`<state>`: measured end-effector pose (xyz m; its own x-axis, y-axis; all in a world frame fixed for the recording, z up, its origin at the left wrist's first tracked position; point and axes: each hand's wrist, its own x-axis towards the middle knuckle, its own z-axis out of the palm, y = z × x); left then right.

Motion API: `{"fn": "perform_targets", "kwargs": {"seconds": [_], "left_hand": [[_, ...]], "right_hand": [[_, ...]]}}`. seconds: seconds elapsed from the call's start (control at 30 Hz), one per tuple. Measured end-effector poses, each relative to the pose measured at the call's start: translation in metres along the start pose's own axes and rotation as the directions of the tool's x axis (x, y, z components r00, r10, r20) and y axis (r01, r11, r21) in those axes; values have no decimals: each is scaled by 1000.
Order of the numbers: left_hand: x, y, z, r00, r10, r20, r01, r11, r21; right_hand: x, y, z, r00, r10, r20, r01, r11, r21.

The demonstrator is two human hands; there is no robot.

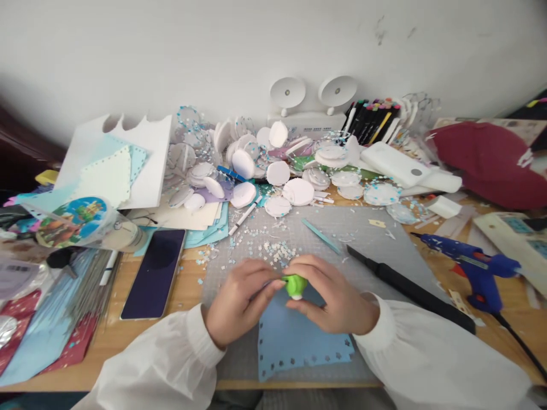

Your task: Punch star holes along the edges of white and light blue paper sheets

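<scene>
My right hand is closed around a small green craft punch with a white underside. Beside it, my left hand pinches with thumb and fingers at the punch's left side; a thin bluish edge shows there, too small to name. Beneath both hands is a blue paper sheet, with flower-shaped holes along its left and lower edges. Its upper part is hidden by the hands and punch. Tiny blue and white flower cutouts lie scattered just beyond the fingers on the grey cutting mat.
Right of the mat are a black craft knife and a blue glue gun. On the left lie a phone and thin wire stems. White discs pile up along the wall near a pen set.
</scene>
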<state>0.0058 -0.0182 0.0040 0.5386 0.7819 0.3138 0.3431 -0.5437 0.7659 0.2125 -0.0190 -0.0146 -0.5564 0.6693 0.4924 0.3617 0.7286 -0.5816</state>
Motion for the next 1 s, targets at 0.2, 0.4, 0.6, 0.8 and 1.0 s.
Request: {"fn": "perform_targets", "kwargs": {"seconds": [0.2,0.4,0.6,0.8,1.0], "left_hand": [[-18,9,-1,997,10,-73,-1,993,121],[-39,-12,-45,914,-160,-373,354,764,540],[-71,-58,-88,690,-300,-659,719,174,673],[-71,-66,-96,732,-352,-584,668,197,718],[-60,-56,-86,713,-324,-622,695,212,687]], "right_hand": [[-3,-5,0,998,7,67,-10,999,39],[-5,-3,4,988,-17,153,25,998,-54],[-3,0,9,971,4,239,9,998,-57],[-7,3,13,970,28,241,-17,999,-49],[-4,1,12,964,44,262,-36,999,-34]]}}
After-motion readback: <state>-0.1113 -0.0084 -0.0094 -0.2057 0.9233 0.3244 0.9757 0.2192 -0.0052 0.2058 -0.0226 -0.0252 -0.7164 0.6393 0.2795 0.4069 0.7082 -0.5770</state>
